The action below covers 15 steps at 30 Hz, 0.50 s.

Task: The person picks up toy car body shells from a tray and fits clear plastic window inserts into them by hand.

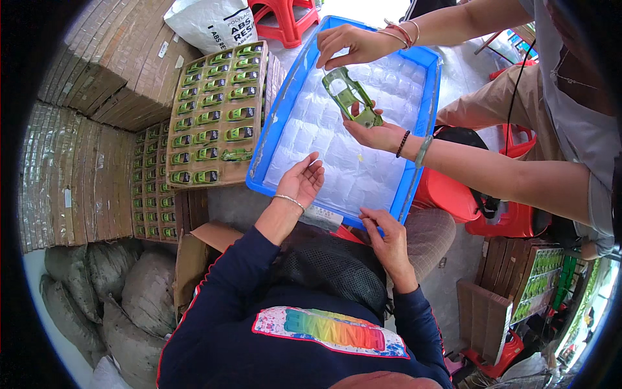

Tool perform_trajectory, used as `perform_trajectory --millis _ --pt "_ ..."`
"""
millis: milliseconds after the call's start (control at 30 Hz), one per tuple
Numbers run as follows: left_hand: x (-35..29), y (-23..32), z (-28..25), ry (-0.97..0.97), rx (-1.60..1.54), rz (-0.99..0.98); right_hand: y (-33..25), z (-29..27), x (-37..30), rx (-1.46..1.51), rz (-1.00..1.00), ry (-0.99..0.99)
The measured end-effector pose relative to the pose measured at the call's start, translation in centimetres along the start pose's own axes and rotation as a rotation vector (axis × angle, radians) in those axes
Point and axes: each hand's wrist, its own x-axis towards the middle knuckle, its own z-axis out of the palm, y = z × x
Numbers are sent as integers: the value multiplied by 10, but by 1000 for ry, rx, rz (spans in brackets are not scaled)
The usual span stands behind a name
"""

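Observation:
My left hand (301,183) hovers over the near left of a blue crate (260,155), palm up, fingers loosely curled and nothing in it. At the crate's near edge, my right hand (387,245) has its thumb and forefinger slightly apart, with nothing visible between them. Across the crate, another person's two hands hold a green plastic toy car body (350,96) above white wrapped packets (311,139). One of those hands supports it from below; the other is at its far end. Neither of my hands touches the car body.
Left of the crate, a brown tray (227,170) holds rows of green toy cars. Stacked brown trays (78,175) rise farther left, above grey sacks (139,324). A white printed bag (210,24) and red stool (285,26) stand behind. Red stools (447,194) flank the right side.

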Motion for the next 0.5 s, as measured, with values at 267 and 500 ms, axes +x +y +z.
perform_trajectory --millis 267,500 --pt "-1 -2 0 -1 0 -11 2 -1 -2 3 30 -13" --pt "-3 -1 0 -5 23 -1 0 -2 -2 -1 39 -23"
